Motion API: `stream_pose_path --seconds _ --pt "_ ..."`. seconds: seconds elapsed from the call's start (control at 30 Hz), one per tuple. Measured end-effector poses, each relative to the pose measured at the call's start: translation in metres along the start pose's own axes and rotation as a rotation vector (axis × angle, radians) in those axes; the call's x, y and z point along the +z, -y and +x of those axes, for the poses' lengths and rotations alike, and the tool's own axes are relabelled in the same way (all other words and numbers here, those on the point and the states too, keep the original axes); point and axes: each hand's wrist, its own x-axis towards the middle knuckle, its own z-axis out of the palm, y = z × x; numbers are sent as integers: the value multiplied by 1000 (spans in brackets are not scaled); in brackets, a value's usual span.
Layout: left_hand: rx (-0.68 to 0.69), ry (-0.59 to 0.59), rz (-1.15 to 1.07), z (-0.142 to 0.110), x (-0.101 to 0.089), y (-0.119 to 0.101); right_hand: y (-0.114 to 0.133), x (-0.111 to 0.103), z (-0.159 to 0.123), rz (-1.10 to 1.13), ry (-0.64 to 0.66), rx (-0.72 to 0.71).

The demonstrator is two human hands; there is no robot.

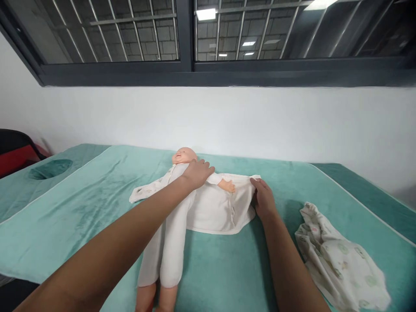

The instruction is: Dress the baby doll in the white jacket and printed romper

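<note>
One doll [174,229] lies on its back on the green bed [221,271]. At its shoulder rests the left hand [198,173], whose grip I can't judge; beside the doll, the right hand [264,198] pinches a white garment [212,210] by its edge. Well apart from the doll lies patterned cloth [346,260].

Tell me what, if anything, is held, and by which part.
The right hand pinches the white shirt by its edge, at the upper corner. The left hand lies on the doll near its shoulder; whether it grips cannot be told.
</note>
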Motion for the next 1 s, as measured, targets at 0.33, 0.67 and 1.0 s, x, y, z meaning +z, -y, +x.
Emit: stream_pose_path --seconds 0.33,0.67,1.0 --pt "-144 -11 -98 17 19 -26 32 4 -28 744 289 162" --pt "-8 -86 -583 30 33 -36 38 41 -49 689 724 106" --pt "-172 -405 -946 6 9 13 45 41 -62 623 1206 53"
